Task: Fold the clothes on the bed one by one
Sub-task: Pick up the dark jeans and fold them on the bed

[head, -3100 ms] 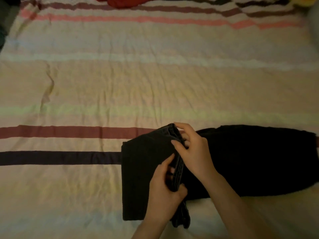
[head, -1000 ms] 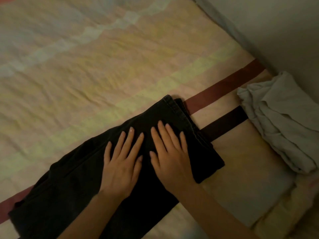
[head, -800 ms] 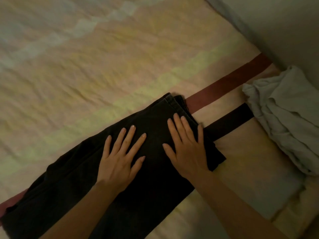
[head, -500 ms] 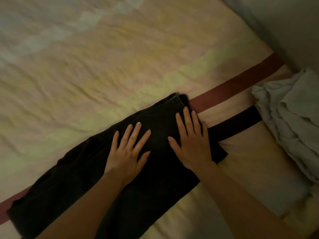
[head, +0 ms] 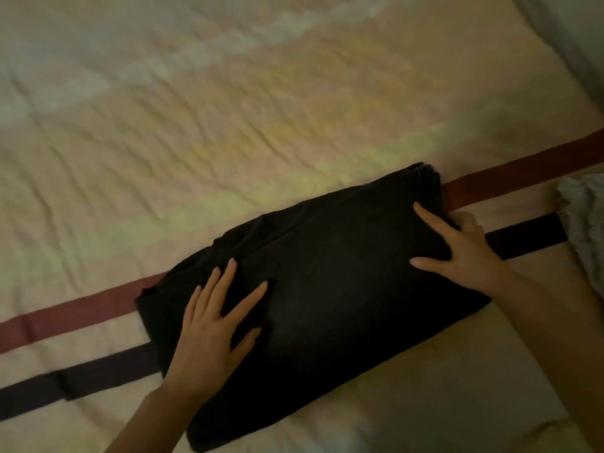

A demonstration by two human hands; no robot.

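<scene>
Black folded trousers (head: 327, 289) lie slantwise on the striped bed sheet (head: 228, 125). My left hand (head: 212, 328) rests flat on their left part with the fingers spread. My right hand (head: 464, 253) is at their right end. Its index finger and thumb lie spread on top of the cloth, and its other fingers curl down over the right edge.
A crumpled pale garment (head: 585, 217) lies at the right edge of the view, close to my right hand. A grey wall (head: 575, 34) borders the bed at the upper right. Dark red and black stripes run under the trousers.
My hands have slid apart along the trousers, the left toward the left end and the right to the right edge, where its fingers now curl over. The view has shifted left.
</scene>
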